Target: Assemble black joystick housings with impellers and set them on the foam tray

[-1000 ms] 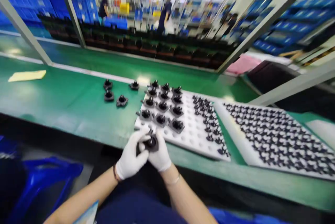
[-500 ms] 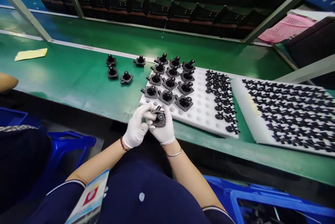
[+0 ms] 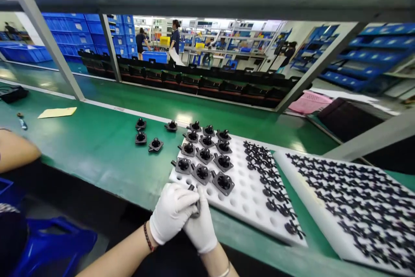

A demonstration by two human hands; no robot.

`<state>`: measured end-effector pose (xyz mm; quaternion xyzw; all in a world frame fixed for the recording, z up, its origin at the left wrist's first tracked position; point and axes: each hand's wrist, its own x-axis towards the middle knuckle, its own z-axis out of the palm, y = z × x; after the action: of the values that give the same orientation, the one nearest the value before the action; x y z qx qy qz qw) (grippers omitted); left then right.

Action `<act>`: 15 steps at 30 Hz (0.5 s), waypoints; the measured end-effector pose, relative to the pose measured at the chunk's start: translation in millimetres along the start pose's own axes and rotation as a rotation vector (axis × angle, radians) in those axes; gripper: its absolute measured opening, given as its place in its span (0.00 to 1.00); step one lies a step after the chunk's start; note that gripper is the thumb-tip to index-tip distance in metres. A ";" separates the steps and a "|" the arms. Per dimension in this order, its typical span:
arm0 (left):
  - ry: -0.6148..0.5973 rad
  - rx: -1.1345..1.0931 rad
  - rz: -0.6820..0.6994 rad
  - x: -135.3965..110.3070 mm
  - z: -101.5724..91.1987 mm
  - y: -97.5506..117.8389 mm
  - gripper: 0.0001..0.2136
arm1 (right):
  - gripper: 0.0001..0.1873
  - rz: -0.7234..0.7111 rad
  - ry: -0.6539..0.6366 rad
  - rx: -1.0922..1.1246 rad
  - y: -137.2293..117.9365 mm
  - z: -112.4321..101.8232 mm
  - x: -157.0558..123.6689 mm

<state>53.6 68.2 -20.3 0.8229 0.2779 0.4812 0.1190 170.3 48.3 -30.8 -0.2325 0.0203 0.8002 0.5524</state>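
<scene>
In white gloves, my left hand (image 3: pixel 173 212) and my right hand (image 3: pixel 203 229) close together around a black square-flanged housing (image 3: pixel 196 211) with a side pipe. Most of it is hidden by my fingers; the left ones lie over its top. Just beyond my hands is a white foam tray (image 3: pixel 241 182) with round hollows. Several similar black housings (image 3: pixel 201 173) stand in rows on its left part, each with an upright post. Small black bladed parts, like impellers (image 3: pixel 281 208), fill its right side. More loose housings (image 3: pixel 155 144) sit on the green bench to the left.
A second white foam sheet (image 3: pixel 311 192) full of bladed parts lies at the right. Yellow paper (image 3: pixel 57 113) rests on the green bench (image 3: pixel 100 147). Another person's arm (image 3: pixel 16 151) is at the left edge, above a blue stool (image 3: pixel 55 242). Metal posts (image 3: pixel 110 48) rise behind.
My view has tilted up, showing the room beyond the bench. My left hand has moved over the housing, covering the face that showed before; both hands still hold it.
</scene>
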 end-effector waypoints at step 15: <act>0.165 -0.134 -0.176 -15.8 4.8 -5.5 0.17 | 0.27 -0.039 -0.002 -0.164 2.1 -33.7 11.5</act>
<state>49.8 64.0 -36.8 0.7432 0.3248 0.5524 0.1922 177.0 47.8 -65.9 -0.2767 -0.0505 0.7886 0.5468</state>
